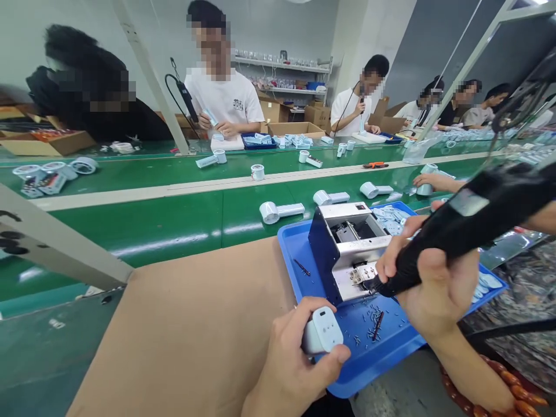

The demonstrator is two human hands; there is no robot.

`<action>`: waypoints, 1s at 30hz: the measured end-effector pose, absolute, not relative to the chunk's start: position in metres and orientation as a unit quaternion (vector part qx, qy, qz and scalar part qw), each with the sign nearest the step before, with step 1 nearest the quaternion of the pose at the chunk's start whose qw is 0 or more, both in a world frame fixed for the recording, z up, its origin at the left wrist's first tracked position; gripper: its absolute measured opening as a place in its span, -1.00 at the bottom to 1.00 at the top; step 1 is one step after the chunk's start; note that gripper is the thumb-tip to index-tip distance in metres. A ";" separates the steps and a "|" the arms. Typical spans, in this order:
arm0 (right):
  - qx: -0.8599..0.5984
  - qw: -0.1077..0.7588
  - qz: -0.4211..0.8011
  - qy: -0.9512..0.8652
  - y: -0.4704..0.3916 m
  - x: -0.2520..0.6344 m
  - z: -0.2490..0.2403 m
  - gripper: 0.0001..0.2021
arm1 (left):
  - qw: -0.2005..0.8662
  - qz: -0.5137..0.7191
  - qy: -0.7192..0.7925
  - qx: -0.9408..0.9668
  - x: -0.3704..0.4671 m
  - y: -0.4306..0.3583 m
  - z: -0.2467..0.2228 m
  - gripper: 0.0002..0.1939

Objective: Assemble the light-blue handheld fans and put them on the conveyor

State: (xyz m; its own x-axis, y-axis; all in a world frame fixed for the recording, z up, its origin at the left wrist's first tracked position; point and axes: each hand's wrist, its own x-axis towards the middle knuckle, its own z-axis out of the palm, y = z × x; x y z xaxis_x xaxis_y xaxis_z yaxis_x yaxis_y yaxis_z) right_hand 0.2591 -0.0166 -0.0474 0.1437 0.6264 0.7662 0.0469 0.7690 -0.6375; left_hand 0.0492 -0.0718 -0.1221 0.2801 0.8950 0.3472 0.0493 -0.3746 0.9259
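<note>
The whole span is filled by the green belt (186, 215), with a brown board (195, 324) laid against its near edge, and at that board's right edge a blue tray (360, 370) is set. Towards the tray's far-left corner a metal box (360, 249) is seated, and up to its front a black screwdriver (469, 217) is brought in the right hand (443, 289), fingers closed firmly round the body; whether its tip is touching the box cannot be told. The tool can be judged the heaviest thing being held, stiff and best gripped round its thick barrel, as is done here. Over to the pale blue casing (325, 333), which is held up in the left hand (289, 347), in front of the tray's left edge towards its near corner, end face turned up with its slot and small holes left uncovered. By that hand's thumb and fingers, parted only by the casing's breadth, the sides are pinched. Light, hard plastic is suggested by the look of it: little give should be expected, the smooth curve may slip, and the surface could be scuffed, so a hold is best taken on both flanks, clear of the holes. Smaller again, a dark red bit (377, 326) is left lying inward from the tray's near edge, and tiny screws (374, 315) are strewn around it.
</note>
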 end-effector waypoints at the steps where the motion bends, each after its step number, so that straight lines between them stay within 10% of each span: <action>1: -0.265 0.715 0.186 -0.620 -0.017 0.258 -0.045 -0.63 | 0.435 0.483 0.355 0.671 0.049 -0.072 -0.121 -0.57; 30: -0.339 0.729 0.216 -0.554 -0.045 0.246 -0.015 -0.59 | 0.445 0.481 0.361 0.663 0.050 -0.074 -0.114 -0.43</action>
State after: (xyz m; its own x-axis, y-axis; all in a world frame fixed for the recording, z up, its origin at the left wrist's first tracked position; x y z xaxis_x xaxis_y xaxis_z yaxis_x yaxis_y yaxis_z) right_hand 0.2462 -0.0452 -0.0153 0.2929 0.6902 0.6617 0.0610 0.6771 -0.7333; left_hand 0.0499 -0.0742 -0.1142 0.2757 0.9076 0.3167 0.0511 -0.3429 0.9380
